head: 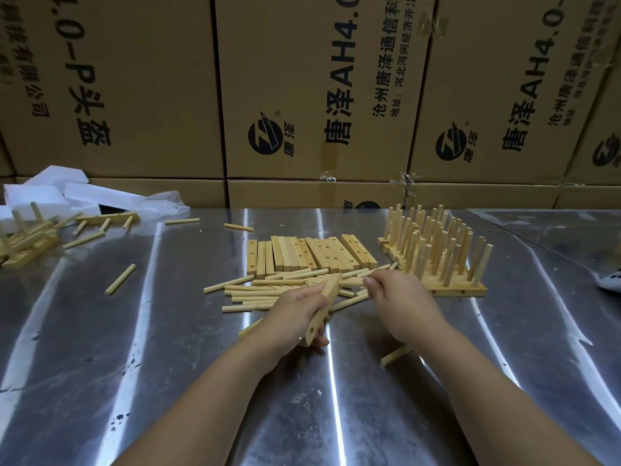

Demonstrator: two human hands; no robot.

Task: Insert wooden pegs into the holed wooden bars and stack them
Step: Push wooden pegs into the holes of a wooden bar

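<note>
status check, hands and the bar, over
Left hand gripping a holed wooden bar, tilted. Right hand pinching a peg from the loose peg pile. Pegged bars stacked at right. Nothing blocking.

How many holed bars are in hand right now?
1: the holed bar in the left hand, over the loose pegs. Right hand holds no bar.

Left hand [295,317] grips holed bar [324,307], tilted. Right hand [400,297] pinches peg [353,281] over loose pegs [265,290], mid-worktop [134,364].
</note>
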